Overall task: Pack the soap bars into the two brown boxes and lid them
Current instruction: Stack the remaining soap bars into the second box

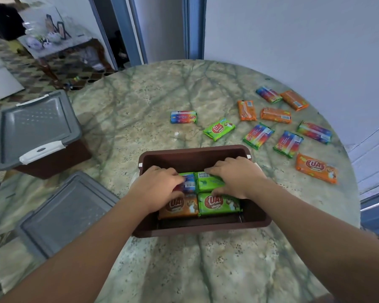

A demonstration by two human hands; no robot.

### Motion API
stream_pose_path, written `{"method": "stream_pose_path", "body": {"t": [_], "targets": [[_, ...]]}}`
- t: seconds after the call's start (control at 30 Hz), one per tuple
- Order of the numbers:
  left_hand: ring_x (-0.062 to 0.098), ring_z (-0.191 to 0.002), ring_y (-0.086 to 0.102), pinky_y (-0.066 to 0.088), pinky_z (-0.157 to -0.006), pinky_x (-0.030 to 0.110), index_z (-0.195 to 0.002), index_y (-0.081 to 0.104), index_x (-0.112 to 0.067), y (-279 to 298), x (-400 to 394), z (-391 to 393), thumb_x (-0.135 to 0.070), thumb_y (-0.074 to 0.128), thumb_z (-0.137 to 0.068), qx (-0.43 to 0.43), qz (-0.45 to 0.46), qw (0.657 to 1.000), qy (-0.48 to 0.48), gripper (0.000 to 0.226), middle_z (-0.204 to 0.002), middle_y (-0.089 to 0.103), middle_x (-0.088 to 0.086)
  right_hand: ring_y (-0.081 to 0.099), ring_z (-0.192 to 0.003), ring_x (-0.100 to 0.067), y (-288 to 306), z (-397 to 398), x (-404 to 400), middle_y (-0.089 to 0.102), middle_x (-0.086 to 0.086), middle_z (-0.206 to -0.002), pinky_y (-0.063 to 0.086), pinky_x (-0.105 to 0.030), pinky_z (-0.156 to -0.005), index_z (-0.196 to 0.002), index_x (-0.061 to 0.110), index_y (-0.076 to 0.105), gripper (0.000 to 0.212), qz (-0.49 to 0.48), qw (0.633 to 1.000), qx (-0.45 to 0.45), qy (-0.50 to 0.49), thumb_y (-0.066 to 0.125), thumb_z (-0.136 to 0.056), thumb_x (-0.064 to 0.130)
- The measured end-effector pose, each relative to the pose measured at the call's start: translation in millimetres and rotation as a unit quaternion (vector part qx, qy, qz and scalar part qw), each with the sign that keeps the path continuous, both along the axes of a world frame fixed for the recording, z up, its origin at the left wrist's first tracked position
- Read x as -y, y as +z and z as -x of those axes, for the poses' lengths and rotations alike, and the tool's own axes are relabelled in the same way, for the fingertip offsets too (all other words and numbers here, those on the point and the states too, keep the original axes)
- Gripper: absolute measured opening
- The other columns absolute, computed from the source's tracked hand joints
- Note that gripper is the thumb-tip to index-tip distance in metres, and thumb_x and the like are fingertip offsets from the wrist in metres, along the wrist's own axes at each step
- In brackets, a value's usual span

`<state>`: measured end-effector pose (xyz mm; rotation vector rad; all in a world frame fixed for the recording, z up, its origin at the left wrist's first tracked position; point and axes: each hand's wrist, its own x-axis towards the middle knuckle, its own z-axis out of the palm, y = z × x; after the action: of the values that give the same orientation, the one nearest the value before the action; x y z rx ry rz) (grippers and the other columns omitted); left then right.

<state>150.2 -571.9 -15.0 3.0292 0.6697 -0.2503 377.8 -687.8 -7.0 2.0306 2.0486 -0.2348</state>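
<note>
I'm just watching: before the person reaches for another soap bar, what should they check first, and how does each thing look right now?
1. Open brown box sits steady on the table: ok.
2. Room left in it: ok, the far half looks bare.
3. Packed bars lie flat: cannot tell, the left hand and right hand cover the back pair.
4. Hands free: not ok, both rest on bars.
5. Loose bars reachable, such as the green bar: ok.
6. Spare grey lid nearby: ok.

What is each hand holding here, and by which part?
Left hand grips the multicolour soap bar by its left end; right hand grips the green soap bar across its top, both inside the open brown box.
</note>
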Motion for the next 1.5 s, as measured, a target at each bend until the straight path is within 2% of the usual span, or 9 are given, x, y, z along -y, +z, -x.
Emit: {"method": "stream_pose_path", "body": {"t": [0.13, 0.27, 0.37, 0.57, 0.7, 0.97, 1.13, 1.33, 1.5], "targets": [[0.02, -0.101, 0.064, 0.046, -0.092, 0.038, -0.129, 0.059, -0.031, 3, 3, 3, -0.045, 0.036, -0.107, 0.067, 0.011, 0.997, 0.025, 0.035, -0.116, 0.065, -0.007, 0.054, -0.128, -0.022, 2, 2, 2, 0.059, 0.007, -0.142, 0.044, -0.042, -0.103, -0.153, 0.038, 0.04, 0.078, -0.011, 1.0, -0.012, -0.013, 0.061, -0.087, 0.074], [0.023, -0.102, 0.061, 0.046, -0.088, 0.041, -0.149, 0.047, -0.029, 10, 8, 2, -0.043, 0.025, -0.11, 0.078, 0.038, 0.994, 0.063, 0.046, -0.121, 0.062, -0.006, 0.054, -0.127, -0.022, 3, 3, 3, 0.059, 0.008, -0.141, 0.045, -0.042, -0.103, -0.152, 0.039, 0.041, 0.077, -0.013, 1.0, -0.015, -0.019, 0.062, -0.087, 0.073], [0.021, -0.104, 0.061, 0.048, -0.086, 0.04, -0.15, 0.044, -0.031, 9, 3, 0, -0.044, 0.023, -0.11, 0.05, 0.05, 0.995, 0.067, 0.047, -0.12, 0.063, -0.005, 0.053, -0.128, -0.022, 4, 3, 3, 0.058, 0.007, -0.143, 0.045, -0.042, -0.104, -0.153, 0.039, 0.041, 0.076, -0.01, 1.0, -0.016, -0.02, 0.061, -0.088, 0.072], [0.018, -0.121, 0.051, 0.047, -0.096, 0.036, -0.153, 0.041, -0.031, -1, -3, -2, -0.048, 0.039, -0.107, 0.069, 0.032, 0.994, 0.077, 0.05, -0.134, 0.053, -0.005, 0.053, -0.128, -0.021, 2, 1, 3, 0.058, 0.007, -0.143, 0.045, -0.041, -0.104, -0.153, 0.039, 0.042, 0.076, -0.012, 1.0, -0.015, -0.017, 0.06, -0.087, 0.073], [0.016, -0.117, 0.051, 0.045, -0.096, 0.036, -0.14, 0.054, -0.037, 0, -3, 1, -0.053, 0.054, -0.099, 0.034, 0.024, 0.998, 0.038, 0.045, -0.132, 0.054, -0.008, 0.054, -0.128, -0.022, 0, 0, 3, 0.058, 0.007, -0.142, 0.045, -0.042, -0.103, -0.153, 0.038, 0.043, 0.075, -0.011, 1.0, -0.016, -0.014, 0.059, -0.088, 0.073], [0.017, -0.117, 0.052, 0.045, -0.092, 0.037, -0.138, 0.059, -0.04, 2, -4, 0, -0.041, 0.051, -0.103, 0.015, 0.02, 1.0, 0.018, 0.036, -0.133, 0.054, -0.009, 0.063, -0.115, -0.021, -2, -2, 4, 0.06, 0.01, -0.139, 0.053, -0.045, -0.092, -0.148, 0.044, 0.047, 0.048, -0.038, 0.997, -0.057, -0.02, 0.038, -0.103, 0.058], [0.015, -0.116, 0.054, 0.048, -0.092, 0.038, -0.134, 0.063, -0.041, 3, -5, 0, -0.046, 0.055, -0.1, 0.035, 0.043, 0.998, 0.035, 0.035, -0.13, 0.057, -0.01, 0.064, -0.11, -0.027, 3, 1, 7, 0.062, 0.006, -0.135, 0.053, -0.047, -0.089, -0.151, 0.039, 0.034, 0.042, -0.068, 0.988, -0.126, -0.062, 0.025, -0.111, 0.047], [0.015, -0.111, 0.057, 0.05, -0.087, 0.038, -0.127, 0.066, -0.04, 5, -4, 0, -0.048, 0.055, -0.099, 0.048, 0.043, 0.997, 0.042, 0.032, -0.126, 0.06, -0.01, 0.057, -0.121, -0.024, 22, -6, -11, 0.061, -0.001, -0.136, 0.046, -0.041, -0.099, -0.145, 0.033, 0.048, 0.037, 0.067, 0.967, -0.217, -0.112, 0.031, -0.113, 0.042], [0.014, -0.114, 0.057, 0.049, -0.09, 0.037, -0.128, 0.068, -0.039, 5, -4, 1, -0.045, 0.056, -0.1, 0.042, 0.042, 0.998, 0.031, 0.031, -0.131, 0.058, -0.011, 0.056, -0.124, -0.023, 18, -3, -24, 0.062, 0.003, -0.135, 0.046, -0.04, -0.101, -0.14, 0.034, 0.057, 0.035, 0.083, 0.973, -0.191, -0.101, 0.04, -0.11, 0.041]]}}
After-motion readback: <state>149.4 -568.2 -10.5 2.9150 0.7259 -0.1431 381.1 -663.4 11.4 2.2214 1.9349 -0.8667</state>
